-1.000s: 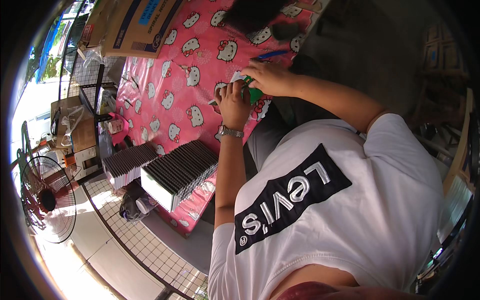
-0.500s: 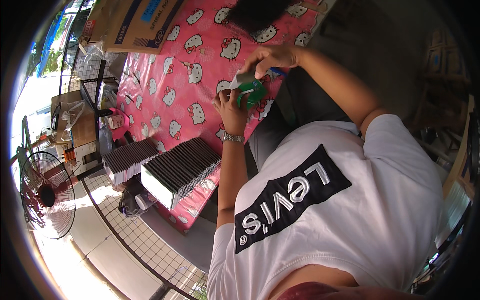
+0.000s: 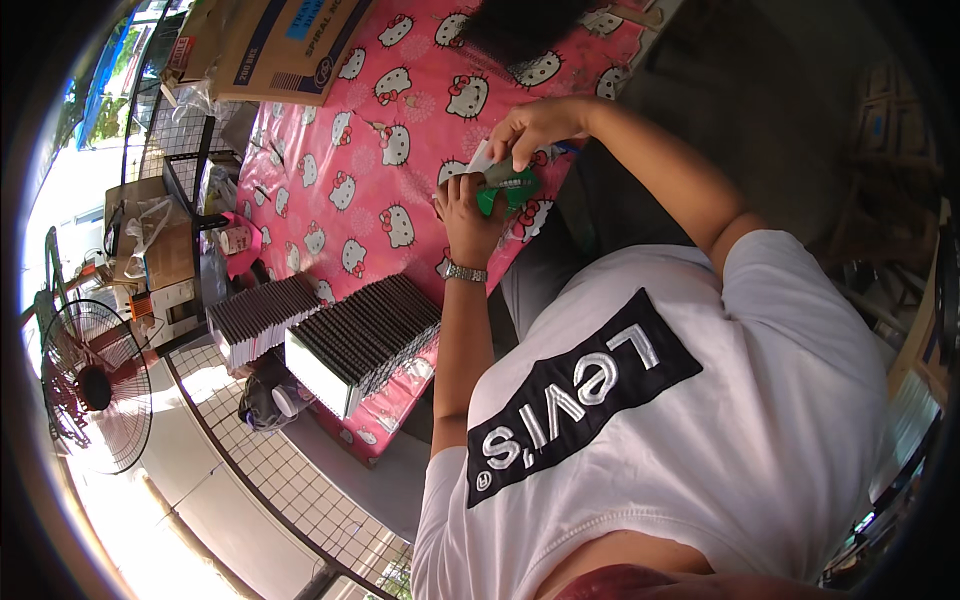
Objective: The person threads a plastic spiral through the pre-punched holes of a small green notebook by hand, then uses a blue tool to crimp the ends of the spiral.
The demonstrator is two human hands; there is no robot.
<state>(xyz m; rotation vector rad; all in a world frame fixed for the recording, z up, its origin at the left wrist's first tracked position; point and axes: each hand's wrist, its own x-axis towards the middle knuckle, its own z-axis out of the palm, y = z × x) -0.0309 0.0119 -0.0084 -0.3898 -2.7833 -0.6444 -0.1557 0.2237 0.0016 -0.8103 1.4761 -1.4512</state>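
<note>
At the table's near edge, my left hand, with a metal watch on its wrist, has its fingers closed round a small green printed piece. Its exact kind is unclear. A thin pale sheet stands up beside the green surface, between my hands; whether the two are joined I cannot tell. Just beyond, my right hand bends its fingers down onto this sheet, thumb and fingertips close together. My fingers cover parts of both.
A pink cartoon-print cover lies over the table. Two rows of black spiral notebooks stand at its near left. A cardboard box sits far left, a dark blurred stack at the far edge. A fan stands left of the table.
My right hand has moved slightly left and down over the sheet. The green piece has turned and tilted a little, and my left fingers have shifted on it.
</note>
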